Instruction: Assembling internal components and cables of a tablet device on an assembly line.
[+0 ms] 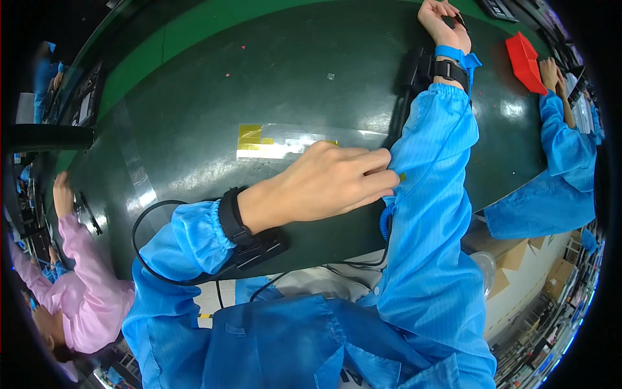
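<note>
My left hand (324, 181) is over the near middle of the dark green table, fingers bent and closed, their tips against my right sleeve (427, 149). A small yellow tape piece (402, 177) shows at those fingertips. Just beyond this hand lies a clear strip (282, 148) bearing yellow tape (250, 137); the hand hides part of it. Stretched to the far right, my right hand (446, 26) has curled fingers around a small dark object (460, 20) whose kind is unclear. A blue wrist band (453, 53) and a black strap circle that wrist.
A red tray (525, 63) stands at the right, near a co-worker's hands (551, 74). Another person in pink (91, 279) sits at the left, beside a dark thin tool (91, 212). Black cables (146, 220) loop by my left forearm. Clear tape (137, 172) runs across the table.
</note>
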`<state>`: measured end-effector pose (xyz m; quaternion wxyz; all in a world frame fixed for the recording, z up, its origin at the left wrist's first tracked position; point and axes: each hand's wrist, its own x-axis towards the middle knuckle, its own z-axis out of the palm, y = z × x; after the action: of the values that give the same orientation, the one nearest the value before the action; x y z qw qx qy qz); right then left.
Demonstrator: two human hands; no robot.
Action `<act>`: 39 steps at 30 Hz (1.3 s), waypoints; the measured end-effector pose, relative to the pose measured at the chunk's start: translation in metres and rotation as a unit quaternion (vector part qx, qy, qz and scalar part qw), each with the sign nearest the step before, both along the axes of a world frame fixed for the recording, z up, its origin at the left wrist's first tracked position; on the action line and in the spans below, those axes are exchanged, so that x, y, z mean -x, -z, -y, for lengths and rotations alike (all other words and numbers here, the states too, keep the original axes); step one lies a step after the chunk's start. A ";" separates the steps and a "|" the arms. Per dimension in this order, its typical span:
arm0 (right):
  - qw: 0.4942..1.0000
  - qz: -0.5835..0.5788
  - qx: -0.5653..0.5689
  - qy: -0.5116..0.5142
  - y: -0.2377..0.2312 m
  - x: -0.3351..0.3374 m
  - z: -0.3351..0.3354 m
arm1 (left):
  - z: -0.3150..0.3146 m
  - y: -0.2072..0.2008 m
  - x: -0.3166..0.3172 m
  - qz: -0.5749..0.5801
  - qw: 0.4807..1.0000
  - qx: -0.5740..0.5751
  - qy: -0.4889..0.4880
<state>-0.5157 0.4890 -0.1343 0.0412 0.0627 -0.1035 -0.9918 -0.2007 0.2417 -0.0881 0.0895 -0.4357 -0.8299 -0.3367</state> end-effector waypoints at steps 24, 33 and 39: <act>1.000 0.000 0.025 0.001 0.003 0.000 0.018 | -0.014 -0.019 0.026 -0.252 0.947 0.172 0.104; 1.000 -0.007 0.030 0.004 0.006 0.003 0.016 | -0.009 -0.015 0.024 -0.286 0.929 0.203 0.117; 0.999 0.014 0.027 0.017 0.002 -0.008 0.024 | 0.016 -0.026 -0.008 -0.200 0.955 0.194 0.101</act>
<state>-0.5080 0.4650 -0.1361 0.0248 0.0741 -0.1318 -0.9882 -0.1932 0.2256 -0.0623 0.1333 -0.5846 -0.7960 -0.0826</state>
